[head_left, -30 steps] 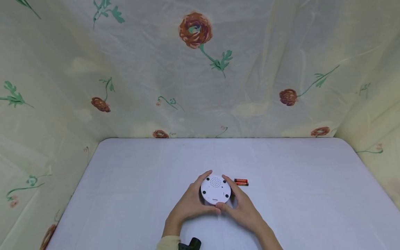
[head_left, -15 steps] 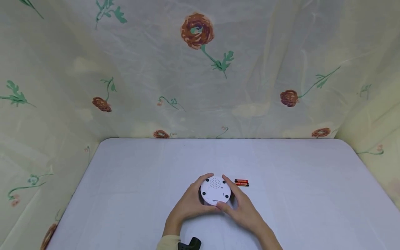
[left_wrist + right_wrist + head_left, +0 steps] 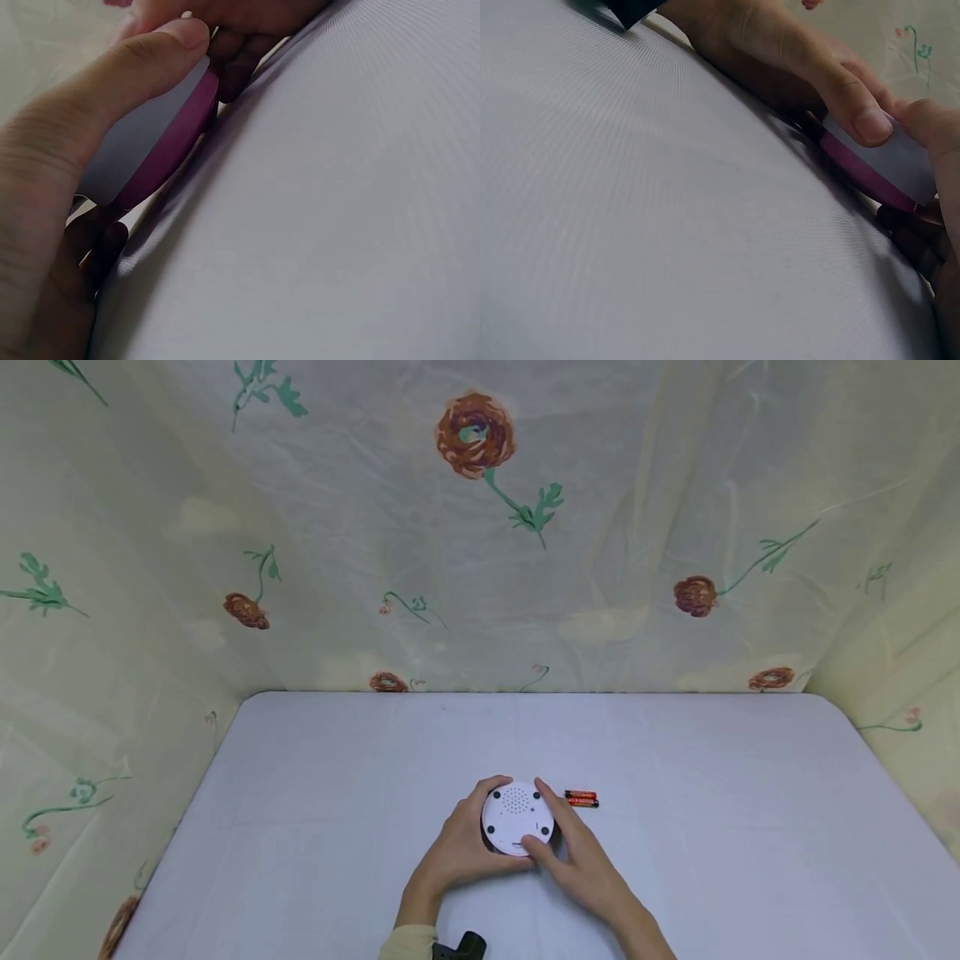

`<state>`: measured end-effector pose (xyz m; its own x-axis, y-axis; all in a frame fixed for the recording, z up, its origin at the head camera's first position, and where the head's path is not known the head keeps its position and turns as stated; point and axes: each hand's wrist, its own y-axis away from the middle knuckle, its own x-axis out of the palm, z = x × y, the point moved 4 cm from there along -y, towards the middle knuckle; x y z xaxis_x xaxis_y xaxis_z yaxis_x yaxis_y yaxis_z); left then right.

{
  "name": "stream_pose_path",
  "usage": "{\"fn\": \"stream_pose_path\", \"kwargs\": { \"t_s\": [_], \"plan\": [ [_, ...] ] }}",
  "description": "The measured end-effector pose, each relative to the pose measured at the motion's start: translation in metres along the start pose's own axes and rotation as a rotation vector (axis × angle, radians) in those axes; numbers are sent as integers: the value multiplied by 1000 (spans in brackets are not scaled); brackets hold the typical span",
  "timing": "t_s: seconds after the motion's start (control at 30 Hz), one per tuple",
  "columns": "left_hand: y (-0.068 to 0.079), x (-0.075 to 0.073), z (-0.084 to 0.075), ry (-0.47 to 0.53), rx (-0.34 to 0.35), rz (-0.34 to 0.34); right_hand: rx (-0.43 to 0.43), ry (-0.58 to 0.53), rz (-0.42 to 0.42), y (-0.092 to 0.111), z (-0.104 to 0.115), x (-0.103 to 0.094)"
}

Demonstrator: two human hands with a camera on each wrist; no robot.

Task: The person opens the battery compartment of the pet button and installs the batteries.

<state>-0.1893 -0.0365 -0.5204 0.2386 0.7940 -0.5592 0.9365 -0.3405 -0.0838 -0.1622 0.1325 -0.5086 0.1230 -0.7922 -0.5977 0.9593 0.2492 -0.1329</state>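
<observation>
Between both hands is a round white device [image 3: 517, 818], with a patch of small holes, several black feet and a thin slot on the face turned up. Its side shows a pale band and a purple band [image 3: 176, 142] in the left wrist view. My left hand [image 3: 456, 843] grips its left edge, fingers curled round the far rim and thumb along the near rim. My right hand [image 3: 583, 858] holds the right edge, its thumb pressing on the upper face beside the slot. Fingers under the device are partly hidden. Two red batteries [image 3: 582, 798] lie beyond the right hand's fingers.
A white cloth covers the table [image 3: 337, 777]. Behind it and at both sides hangs a pale curtain [image 3: 337, 527] with printed flowers. A black wrist-worn camera [image 3: 463, 946] shows by the left sleeve [image 3: 407, 943].
My right thumb has shifted from the near rim onto the upper face, beside the slot. The device has tipped slightly; the batteries lie as before.
</observation>
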Motion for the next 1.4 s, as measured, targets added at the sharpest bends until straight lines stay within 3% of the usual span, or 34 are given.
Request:
{"fn": "stream_pose_path", "kwargs": {
  "t_s": [0.2, 0.47, 0.6, 0.73, 0.9, 1.03, 1.2, 1.4],
  "plan": [
    [0, 0, -1, -31, -7, -9, -3, 27, -37, -1, 7, -1],
    [-3, 3, 0, -56, 26, -37, -83, 224, -173, 3, 23, -7],
    [-6, 6, -1, -64, 35, -44, -83, 285, -206, 5, 33, -10],
    [-7, 6, -1, -62, 31, -48, -90, 355, -210, 4, 41, -14],
    [-8, 7, -1, -62, 29, -45, -175, 493, -207, 2, 49, -16],
    [-6, 7, -1, -63, 20, -40, -239, 617, -168, 2, 56, -14],
    [-2, 5, 1, -71, -2, -39, -241, 778, -94, 3, 69, -6],
    [-4, 3, 4, -97, 12, -48, -403, 963, -84, -1, 86, -4]
  ]
}}
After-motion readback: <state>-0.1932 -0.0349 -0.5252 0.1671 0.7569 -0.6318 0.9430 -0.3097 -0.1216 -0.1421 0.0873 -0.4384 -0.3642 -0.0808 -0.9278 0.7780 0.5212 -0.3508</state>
